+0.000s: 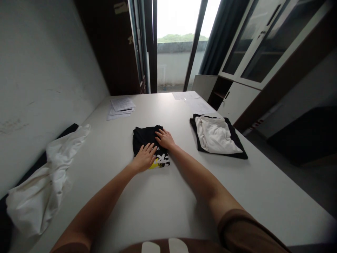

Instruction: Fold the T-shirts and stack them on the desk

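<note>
A black T-shirt with white lettering and a yellow print lies folded into a small block in the middle of the table. My left hand rests flat on its lower left part, fingers spread. Higher up, my right hand lies flat on the shirt's right edge, its fingers also stretched out. Both palms face down on the cloth, and neither hand grips it. Part of the print is hidden beneath my left hand.
On the right, a folded white garment lies on a black one. Crumpled white cloth sits along the left wall. Papers with a pen lie at the back left, and more sheets at the back right of the white table.
</note>
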`<state>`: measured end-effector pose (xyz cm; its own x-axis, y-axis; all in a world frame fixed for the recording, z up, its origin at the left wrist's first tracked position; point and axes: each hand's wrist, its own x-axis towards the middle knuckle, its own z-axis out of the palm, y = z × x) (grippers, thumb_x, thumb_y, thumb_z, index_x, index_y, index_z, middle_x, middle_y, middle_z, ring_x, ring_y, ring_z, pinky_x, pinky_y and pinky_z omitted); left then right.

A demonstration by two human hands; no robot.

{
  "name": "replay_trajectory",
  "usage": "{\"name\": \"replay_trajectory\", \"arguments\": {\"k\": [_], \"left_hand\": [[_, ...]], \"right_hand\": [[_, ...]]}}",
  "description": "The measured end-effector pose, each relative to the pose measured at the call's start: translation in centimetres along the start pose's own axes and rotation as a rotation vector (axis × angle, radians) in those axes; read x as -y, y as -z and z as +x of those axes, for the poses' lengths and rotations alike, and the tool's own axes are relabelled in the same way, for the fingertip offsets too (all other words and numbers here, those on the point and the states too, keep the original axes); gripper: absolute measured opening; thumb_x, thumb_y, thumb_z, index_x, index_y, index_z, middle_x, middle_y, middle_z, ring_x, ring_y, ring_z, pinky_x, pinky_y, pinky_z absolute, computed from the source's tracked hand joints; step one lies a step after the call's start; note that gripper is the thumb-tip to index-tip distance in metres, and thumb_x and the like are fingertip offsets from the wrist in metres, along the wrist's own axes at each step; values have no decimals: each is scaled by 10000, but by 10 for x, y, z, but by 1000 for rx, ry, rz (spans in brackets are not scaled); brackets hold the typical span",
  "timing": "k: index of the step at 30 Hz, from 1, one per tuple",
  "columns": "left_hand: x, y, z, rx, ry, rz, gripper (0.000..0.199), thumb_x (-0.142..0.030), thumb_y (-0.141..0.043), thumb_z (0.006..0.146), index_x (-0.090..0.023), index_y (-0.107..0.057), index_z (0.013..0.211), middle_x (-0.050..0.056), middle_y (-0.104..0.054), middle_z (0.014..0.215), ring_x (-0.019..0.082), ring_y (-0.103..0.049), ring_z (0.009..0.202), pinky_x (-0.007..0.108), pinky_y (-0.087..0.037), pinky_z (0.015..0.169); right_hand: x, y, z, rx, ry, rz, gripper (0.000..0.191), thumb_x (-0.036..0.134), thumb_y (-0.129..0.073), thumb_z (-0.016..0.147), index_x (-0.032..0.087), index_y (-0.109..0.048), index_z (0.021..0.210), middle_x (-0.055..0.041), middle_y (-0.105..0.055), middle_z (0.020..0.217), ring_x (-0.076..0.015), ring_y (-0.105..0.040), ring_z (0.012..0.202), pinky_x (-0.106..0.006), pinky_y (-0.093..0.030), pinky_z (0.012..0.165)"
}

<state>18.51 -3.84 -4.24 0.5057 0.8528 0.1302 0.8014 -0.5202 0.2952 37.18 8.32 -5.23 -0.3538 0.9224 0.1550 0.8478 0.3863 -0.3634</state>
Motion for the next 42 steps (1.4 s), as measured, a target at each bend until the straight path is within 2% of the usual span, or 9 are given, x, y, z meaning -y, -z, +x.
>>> {"name": "replay_trajectory", "arguments": {"k": [11,16,22,26,31,33,36,39,42], "left_hand": [[-1,7,-2,2,-59,12,717,-641,-483,962,-259,-430,1566,114,-303,1669,334,-187,1562,562,-92,1258],[-14,8,-4,3,-145,80,637,-538,-446,1008,-225,-431,1562,125,-324,1659,325,-212,1555,546,-107,1258],[-24,13,-3,62,-275,86,494,-335,-384,1048,-289,-455,1534,62,-422,1615,280,-302,1522,542,-128,1250],[-28,17,-4,94,-354,78,488,-248,-364,1047,-301,-476,1519,50,-464,1588,269,-356,1495,548,-133,1244],[-31,19,-6,75,-374,53,492,-466,-416,1054,-344,-462,1528,41,-425,1614,294,-348,1496,578,-134,1241],[-29,18,-5,53,-347,30,502,-521,-403,1050,-356,-476,1519,37,-413,1621,283,-358,1491,562,-159,1244],[-14,16,0,-29,-216,6,478,-501,-359,1065,-341,-532,1481,41,-453,1594,252,-371,1483,520,-190,1251],[15,12,4,-150,14,51,515,-513,-372,1054,-296,-529,1494,75,-386,1633,288,-290,1525,552,-148,1256],[48,7,5,-173,287,83,593,-551,-402,1029,-268,-464,1546,113,-313,1665,340,-241,1542,599,-149,1235]], "right_hand": [[-3,-2,1,-2,-4,-3,498,428,-438,1049,308,-485,1530,-46,-358,1640,-267,-259,1537,-505,-186,1249],[-6,-3,3,-11,3,-4,484,405,-426,1054,303,-496,1522,-42,-380,1629,-255,-275,1532,-498,-185,1253],[-24,1,7,3,36,27,479,382,-446,1046,287,-520,1510,-24,-408,1613,-244,-303,1524,-440,-224,1254],[-30,2,8,4,44,17,487,381,-445,1044,275,-516,1514,-24,-398,1618,-248,-297,1527,-434,-233,1254],[-28,1,5,-20,48,-23,469,389,-448,1043,285,-543,1490,-21,-425,1603,-250,-308,1518,-428,-255,1242],[-28,1,4,-48,29,-41,463,408,-466,1037,287,-558,1473,-32,-445,1590,-257,-321,1508,-432,-260,1233],[-30,3,4,-92,-62,-73,485,466,-510,1017,262,-569,1453,-79,-483,1555,-284,-338,1490,-458,-259,1215],[-32,4,4,-97,-145,-97,514,538,-534,995,241,-596,1410,-116,-495,1531,-313,-334,1481,-488,-248,1198],[-32,4,4,-91,-146,-101,521,560,-533,991,232,-609,1390,-120,-493,1526,-318,-328,1475,-487,-239,1193]]}}
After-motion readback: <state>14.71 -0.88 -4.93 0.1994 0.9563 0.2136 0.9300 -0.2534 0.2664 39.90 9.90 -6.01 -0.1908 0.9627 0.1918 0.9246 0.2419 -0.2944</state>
